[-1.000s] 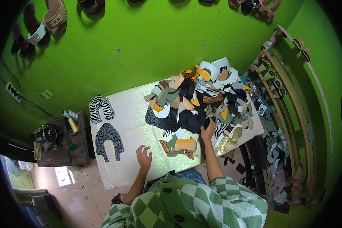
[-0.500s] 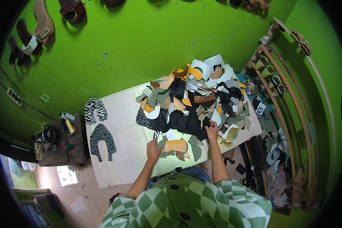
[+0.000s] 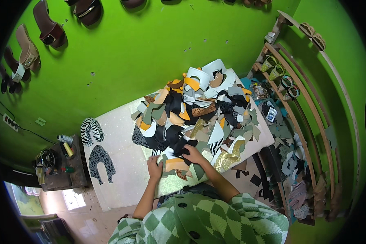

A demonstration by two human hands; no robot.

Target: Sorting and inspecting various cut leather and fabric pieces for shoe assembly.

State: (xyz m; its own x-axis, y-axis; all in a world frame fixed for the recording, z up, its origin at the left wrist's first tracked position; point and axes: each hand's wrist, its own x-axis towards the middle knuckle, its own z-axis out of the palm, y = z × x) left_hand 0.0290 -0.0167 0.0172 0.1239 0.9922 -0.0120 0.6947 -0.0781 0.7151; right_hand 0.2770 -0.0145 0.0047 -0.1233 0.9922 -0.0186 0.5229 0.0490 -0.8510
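A large heap of leather and fabric scraps (image 3: pixel 203 110) in white, black, olive, tan, orange and leopard print covers the middle and right of the pale table. My right hand (image 3: pixel 194 155) is closed on a black scrap (image 3: pixel 177 140) at the heap's near edge. My left hand (image 3: pixel 154 168) rests beside the scraps, fingers apart, next to a small zebra-striped piece (image 3: pixel 155 152). Between and below the hands lie a tan and orange piece (image 3: pixel 176 164) and a leopard-print piece (image 3: pixel 181 175). My left fingertips are partly hard to make out.
On the table's left lie a zebra-print curved piece (image 3: pixel 92 131) and a grey-black patterned U-shaped piece (image 3: pixel 101 162). A sewing machine (image 3: pixel 49 159) stands on a small table at left. Wooden racks (image 3: pixel 299 106) with sandals line the right; more sandals (image 3: pixel 49 28) hang on the green wall.
My right hand has moved left and nearer my left hand, drawing the black scrap with it. White, zebra-striped and gold pieces now show where it was. The view has shifted.
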